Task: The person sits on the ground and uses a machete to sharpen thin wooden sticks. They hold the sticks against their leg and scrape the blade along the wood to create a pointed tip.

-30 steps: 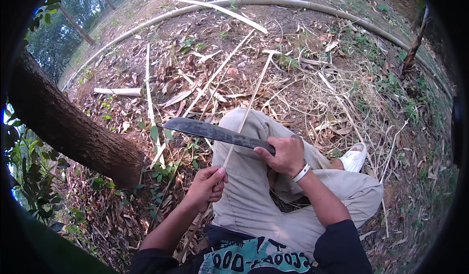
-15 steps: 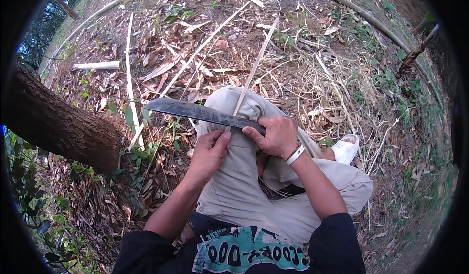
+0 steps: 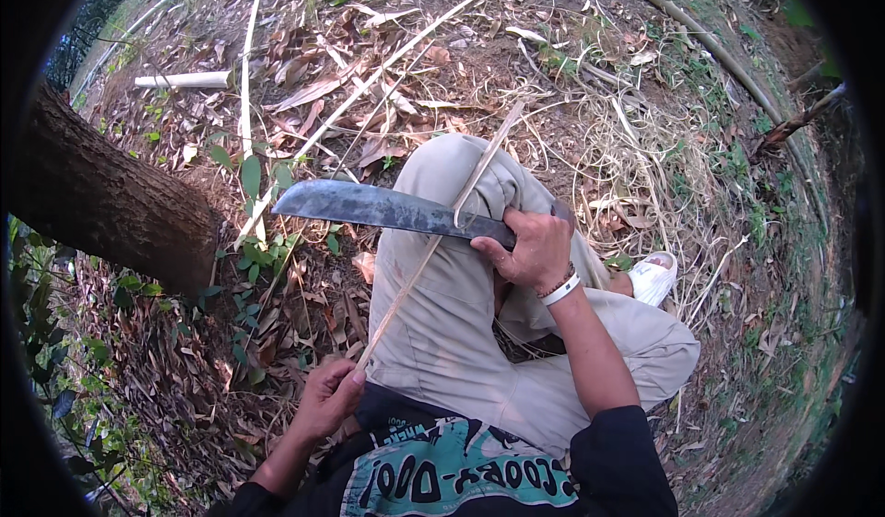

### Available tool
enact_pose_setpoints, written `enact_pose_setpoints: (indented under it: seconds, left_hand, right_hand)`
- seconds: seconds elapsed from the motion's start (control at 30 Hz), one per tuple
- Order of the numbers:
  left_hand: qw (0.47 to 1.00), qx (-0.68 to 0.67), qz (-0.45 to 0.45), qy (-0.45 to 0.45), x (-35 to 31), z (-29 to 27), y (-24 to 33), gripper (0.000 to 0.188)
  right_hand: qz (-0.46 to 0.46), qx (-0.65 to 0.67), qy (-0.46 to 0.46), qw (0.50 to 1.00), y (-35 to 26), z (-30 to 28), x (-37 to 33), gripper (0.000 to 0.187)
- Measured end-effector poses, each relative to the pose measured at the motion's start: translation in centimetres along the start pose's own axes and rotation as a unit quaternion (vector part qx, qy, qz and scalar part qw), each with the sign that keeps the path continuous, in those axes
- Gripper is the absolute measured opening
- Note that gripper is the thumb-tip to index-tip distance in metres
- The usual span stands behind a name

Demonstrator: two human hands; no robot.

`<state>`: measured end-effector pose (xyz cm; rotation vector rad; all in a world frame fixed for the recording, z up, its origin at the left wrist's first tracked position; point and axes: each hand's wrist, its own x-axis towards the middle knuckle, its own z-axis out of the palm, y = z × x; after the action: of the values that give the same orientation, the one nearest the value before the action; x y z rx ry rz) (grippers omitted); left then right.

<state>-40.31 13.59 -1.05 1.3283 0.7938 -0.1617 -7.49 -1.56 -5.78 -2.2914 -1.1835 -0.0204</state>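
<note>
A machete (image 3: 369, 206) with a dark, broad blade lies across my raised knee, its tip toward the left. My right hand (image 3: 535, 252) is closed around its handle, with the thumb along the near side. A thin pale strip of split bamboo (image 3: 406, 293) passes under the blade, slanting from near my waist up over the knee. My left hand (image 3: 332, 397) pinches its near end, low and left beside my thigh. Right at the blade's upper edge a small sliver curls off the strip.
Long pale strips (image 3: 387, 65) lie on the leaf-strewn ground ahead. A heap of thin curly shavings (image 3: 636, 158) spreads to the right. A tree trunk (image 3: 120, 199) leans in at the left. A long pole (image 3: 691, 29) curves along the far right.
My left hand has drawn back toward my waist, pulling the bamboo strip under the blade, so less of it reaches past the knee. The machete has stayed nearly in place, its blade face showing more.
</note>
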Motion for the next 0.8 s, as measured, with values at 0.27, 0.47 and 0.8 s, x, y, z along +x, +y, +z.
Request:
enact_pose_setpoints:
  seconds: [0.27, 0.47, 0.8]
  left_hand:
    - [0.95, -0.255, -0.156, -0.084, -9.3, -6.8, -2.7, 0.032]
    - [0.925, -0.3, -0.212, -0.098, -14.1, -13.3, -5.4, 0.033]
    - [0.945, -0.271, -0.178, -0.032, -22.5, -17.1, -6.2, 0.035]
  right_hand:
    - [-0.02, 0.001, 0.0, 1.0, -0.3, 0.1, -0.8, 0.07]
    - [-0.074, -0.003, 0.024, 0.997, 0.0, 0.2, -0.9, 0.07]
    - [0.184, 0.096, 0.2, 0.957, 10.9, -5.7, -3.1, 0.068]
